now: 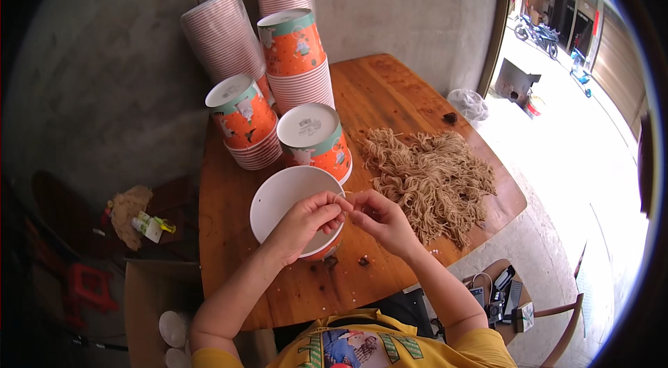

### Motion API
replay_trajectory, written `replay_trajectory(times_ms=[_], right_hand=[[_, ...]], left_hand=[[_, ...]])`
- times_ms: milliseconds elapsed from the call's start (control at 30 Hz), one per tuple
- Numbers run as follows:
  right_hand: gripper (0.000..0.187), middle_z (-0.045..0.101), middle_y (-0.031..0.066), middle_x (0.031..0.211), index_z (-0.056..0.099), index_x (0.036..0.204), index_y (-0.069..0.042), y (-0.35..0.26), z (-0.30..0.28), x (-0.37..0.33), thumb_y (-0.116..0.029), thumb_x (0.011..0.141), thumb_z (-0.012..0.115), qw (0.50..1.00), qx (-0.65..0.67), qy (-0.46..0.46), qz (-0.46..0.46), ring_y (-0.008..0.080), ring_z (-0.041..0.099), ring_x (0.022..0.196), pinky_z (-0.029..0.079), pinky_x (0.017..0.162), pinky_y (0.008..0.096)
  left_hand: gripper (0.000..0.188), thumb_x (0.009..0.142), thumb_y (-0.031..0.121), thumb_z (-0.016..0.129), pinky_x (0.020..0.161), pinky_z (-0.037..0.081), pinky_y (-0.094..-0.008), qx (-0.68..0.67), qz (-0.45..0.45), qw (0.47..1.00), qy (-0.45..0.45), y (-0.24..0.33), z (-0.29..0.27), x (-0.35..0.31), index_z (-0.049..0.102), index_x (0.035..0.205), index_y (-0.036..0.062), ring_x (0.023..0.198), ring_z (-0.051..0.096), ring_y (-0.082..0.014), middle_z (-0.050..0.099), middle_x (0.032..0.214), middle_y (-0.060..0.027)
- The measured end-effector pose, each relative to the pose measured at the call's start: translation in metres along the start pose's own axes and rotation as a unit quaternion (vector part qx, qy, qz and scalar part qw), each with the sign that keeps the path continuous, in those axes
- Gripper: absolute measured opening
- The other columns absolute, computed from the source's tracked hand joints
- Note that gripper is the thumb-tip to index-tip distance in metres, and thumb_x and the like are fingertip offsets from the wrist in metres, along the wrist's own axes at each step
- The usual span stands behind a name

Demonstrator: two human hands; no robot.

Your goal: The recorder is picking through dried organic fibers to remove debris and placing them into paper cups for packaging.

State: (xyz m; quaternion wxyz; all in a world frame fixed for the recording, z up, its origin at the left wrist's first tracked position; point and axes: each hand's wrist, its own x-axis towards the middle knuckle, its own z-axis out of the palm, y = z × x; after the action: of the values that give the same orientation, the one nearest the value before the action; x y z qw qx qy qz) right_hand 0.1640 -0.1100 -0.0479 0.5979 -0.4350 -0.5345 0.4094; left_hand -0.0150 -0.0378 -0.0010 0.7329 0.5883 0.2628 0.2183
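A white-lined paper bucket (pixel 271 204) with an orange outside stands mouth up at the near side of the wooden table (pixel 236 291). Over its right rim my left hand (pixel 313 218) is closed, thumb and forefinger pinching a thin pale cord. My right hand (pixel 381 220) meets it fingertip to fingertip, just right of the rim, pinched on the same cord. Most of that cord is hidden by my fingers. To the right of my hands lies a loose heap of twisted beige cords (pixel 431 184).
Upside-down paper buckets (pixel 309 128) with orange and green sides stand behind the open one. Taller nested stacks (pixel 299 83) rise by the wall. A cardboard box (pixel 149 312) sits at lower left. At lower right, a chair (pixel 511 326) holds small devices. A bright doorway opens at right.
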Motion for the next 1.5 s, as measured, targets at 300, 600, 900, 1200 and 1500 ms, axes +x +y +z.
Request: replay_trajectory(times_ms=[300,600,900,1200,1500], right_hand=[[0.013,0.056,-0.0058,0.080,0.055,0.089,-0.005,-0.005,0.002,-0.005,-0.010,0.091,0.067,0.996,-0.050,0.050,0.050,0.0003,0.049,0.070,0.042,0.062,0.0176],[0.017,0.054,0.0048,0.079,0.058,0.084,-0.002,-0.020,0.024,-0.021,-0.010,0.083,0.073,0.978,-0.190,0.044,-0.067,0.0129,0.054,0.061,0.046,0.055,0.0264],[0.036,0.063,0.0080,0.092,0.048,0.115,-0.002,-0.014,0.004,-0.020,-0.017,0.090,0.069,0.993,-0.080,0.064,0.057,0.0094,0.058,0.066,0.047,0.053,0.0261],[0.029,0.055,0.0075,0.082,0.062,0.108,-0.007,-0.031,-0.004,-0.007,-0.023,0.086,0.072,0.967,-0.249,0.010,-0.054,0.0164,0.056,0.069,0.048,0.062,0.0309],[0.016,0.054,0.0082,0.077,0.067,0.092,-0.006,-0.030,0.000,-0.009,-0.019,0.084,0.072,0.956,-0.285,0.041,-0.055,0.0210,0.057,0.063,0.047,0.056,0.0335]], left_hand=[[0.012,0.098,0.013,0.053,0.075,0.044,-0.0207,-0.010,-0.026,0.999,0.042,-0.004,-0.001,0.003,0.060,0.105,0.0064,0.081,0.052,-0.0060,0.059,0.092,0.0012],[0.014,0.093,0.008,0.060,0.084,0.047,-0.0266,-0.086,-0.073,0.993,0.033,-0.003,0.000,0.001,0.057,0.107,0.0060,0.093,0.057,-0.0104,0.058,0.102,-0.0010],[0.019,0.090,0.002,0.058,0.080,0.049,-0.0271,0.030,-0.006,0.998,0.046,-0.001,0.005,-0.002,0.049,0.106,0.0056,0.088,0.059,-0.0131,0.057,0.099,-0.0049],[0.028,0.088,-0.005,0.057,0.076,0.051,-0.0270,0.130,0.076,0.986,0.069,-0.010,0.011,0.003,0.043,0.112,0.0011,0.086,0.059,-0.0126,0.056,0.097,-0.0074],[0.040,0.087,-0.007,0.057,0.076,0.051,-0.0285,0.293,0.177,0.938,0.052,-0.010,0.014,-0.003,0.040,0.122,0.0034,0.085,0.060,-0.0141,0.056,0.095,-0.0086]])
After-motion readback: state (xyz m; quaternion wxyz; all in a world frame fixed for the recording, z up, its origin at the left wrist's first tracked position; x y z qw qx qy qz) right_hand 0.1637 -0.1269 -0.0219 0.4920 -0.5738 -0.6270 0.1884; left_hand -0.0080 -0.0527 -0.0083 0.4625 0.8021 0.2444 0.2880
